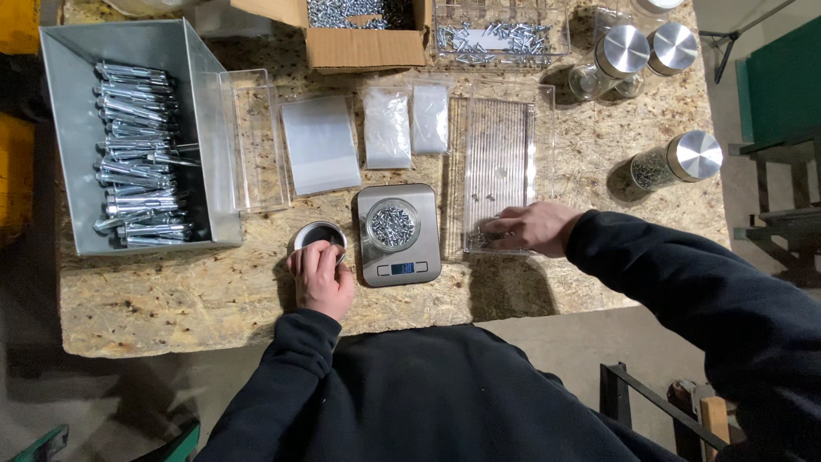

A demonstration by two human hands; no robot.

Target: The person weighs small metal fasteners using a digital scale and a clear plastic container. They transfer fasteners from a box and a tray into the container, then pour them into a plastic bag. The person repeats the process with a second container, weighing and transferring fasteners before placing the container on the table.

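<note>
The fingers of the right hand are curled down over small silver screws at the near end of the clear ribbed plastic tray; whether any are pinched cannot be told. The left hand is closed on the round metal lid, near the workbench's front edge. Between them, the screw-filled glass jar is carried by the small steel scale. Screws could be scattered across the chipboard workbench if the jar is knocked by a sleeve.
</note>
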